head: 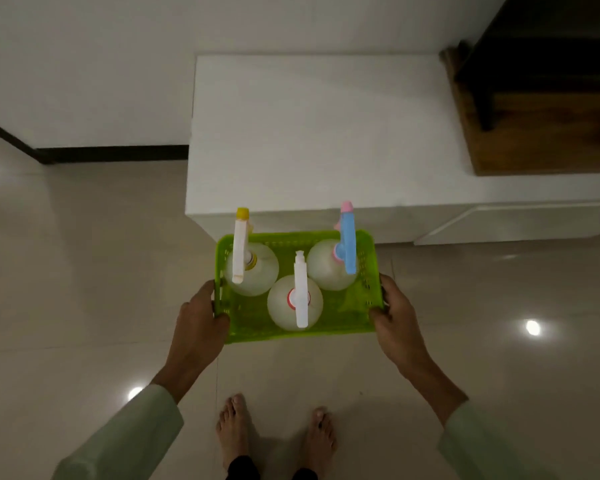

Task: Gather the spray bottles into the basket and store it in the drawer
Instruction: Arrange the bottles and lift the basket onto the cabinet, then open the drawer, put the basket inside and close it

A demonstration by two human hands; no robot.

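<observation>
floor (84, 271): glossy beige tiles, reflecting three ceiling-light spots, at left edge, lower left and right
grout line (217, 372): running straight up the tiles between the feet toward the cabinet
white cabinet (309, 133): low unit, standing against the wall, top bare and matte
wall (101, 64): plain white, meeting the floor behind the cabinet
skirting (111, 154): dark strip, running along the wall base left of the cabinet
wooden board (541, 140): brown, lying on the cabinet top at right
dark furniture (551, 46): black frame, standing on the wooden board, upper right corner
bare feet (232, 434): two, showing at bottom centre, planted apart on the tiles
</observation>
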